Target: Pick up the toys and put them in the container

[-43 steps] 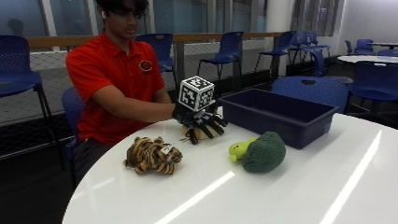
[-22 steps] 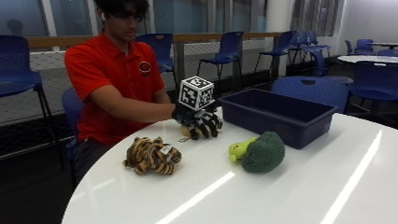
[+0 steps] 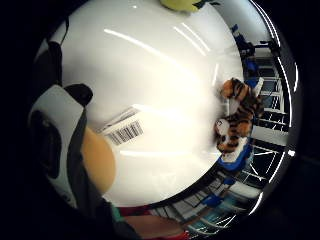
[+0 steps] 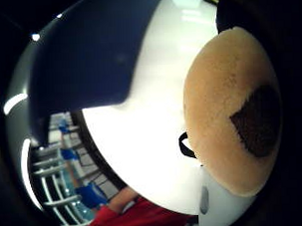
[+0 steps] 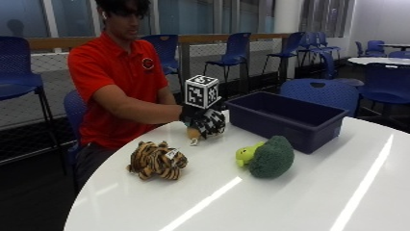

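Blue chairs and a railing fill the room behind a round white table (image 5: pixel 307 192), where a person in a red shirt sits at the far left edge. Going left to right: the striped tiger toy (image 5: pixel 156 160) lies near that edge, untouched. Just beyond it, the gloved right hand (image 5: pixel 204 120) is now closed around a small black-and-white plush toy (image 5: pixel 210 126), with a tan part and a paper tag hanging below the fingers. A moment ago the hand hung over the table with its fingers spread downward and the toy less gathered; now the toy sits bunched inside the grip and appears to be raised off the surface, though I cannot be sure it is clear of it. The palm views agree: tan and white plush crowds the camera, with a barcode tag dangling over the bare tabletop. Further right, the green turtle toy (image 5: pixel 266 156) rests near the front wall of the dark blue container (image 5: pixel 288 120), which stands just right of the hand. So the first toy seems secured, and a short carry rightward over the rim should come next; two toys remain.
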A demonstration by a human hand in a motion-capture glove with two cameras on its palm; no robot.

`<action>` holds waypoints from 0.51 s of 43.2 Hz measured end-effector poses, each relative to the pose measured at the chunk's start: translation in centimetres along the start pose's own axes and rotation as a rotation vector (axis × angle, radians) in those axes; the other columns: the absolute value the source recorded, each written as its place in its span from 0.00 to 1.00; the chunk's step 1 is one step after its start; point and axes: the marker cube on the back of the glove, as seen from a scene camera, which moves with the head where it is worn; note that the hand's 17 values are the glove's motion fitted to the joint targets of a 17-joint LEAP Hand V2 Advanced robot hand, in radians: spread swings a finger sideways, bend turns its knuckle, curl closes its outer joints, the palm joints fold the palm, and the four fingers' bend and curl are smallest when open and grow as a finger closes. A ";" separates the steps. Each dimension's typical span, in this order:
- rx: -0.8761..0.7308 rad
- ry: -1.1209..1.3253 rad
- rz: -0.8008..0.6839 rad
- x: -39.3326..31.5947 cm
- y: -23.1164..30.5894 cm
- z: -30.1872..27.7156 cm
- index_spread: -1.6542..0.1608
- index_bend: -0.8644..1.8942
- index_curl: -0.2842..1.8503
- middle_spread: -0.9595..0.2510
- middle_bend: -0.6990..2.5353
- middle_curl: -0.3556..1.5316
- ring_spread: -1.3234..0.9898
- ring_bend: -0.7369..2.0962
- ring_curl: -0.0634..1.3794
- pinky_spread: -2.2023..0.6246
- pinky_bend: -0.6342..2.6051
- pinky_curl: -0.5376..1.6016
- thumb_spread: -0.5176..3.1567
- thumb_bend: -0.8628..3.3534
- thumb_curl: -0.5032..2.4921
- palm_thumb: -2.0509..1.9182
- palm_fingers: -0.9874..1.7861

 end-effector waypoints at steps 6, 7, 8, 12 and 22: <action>-0.025 -0.075 -0.002 0.7 0.3 -1.2 0.68 0.44 0.28 0.44 0.43 0.49 0.36 0.69 0.43 0.64 0.55 0.48 0.38 0.25 0.40 0.69 0.71; -0.030 -0.083 0.001 0.8 0.3 -1.4 0.68 0.45 0.28 0.44 0.43 0.49 0.36 0.69 0.43 0.64 0.55 0.49 0.37 0.25 0.40 0.69 0.71; -0.035 -0.089 0.005 0.8 0.3 -1.6 0.68 0.45 0.29 0.43 0.44 0.50 0.36 0.69 0.44 0.64 0.55 0.49 0.37 0.25 0.41 0.69 0.70; -0.033 -0.109 0.007 0.7 0.4 -3.2 0.67 0.47 0.31 0.42 0.45 0.53 0.35 0.69 0.45 0.64 0.55 0.49 0.35 0.25 0.42 0.69 0.70; 0.054 -0.059 -0.035 -1.5 -1.6 -10.4 0.67 0.51 0.35 0.40 0.47 0.58 0.35 0.70 0.49 0.64 0.56 0.50 0.32 0.24 0.45 0.69 0.67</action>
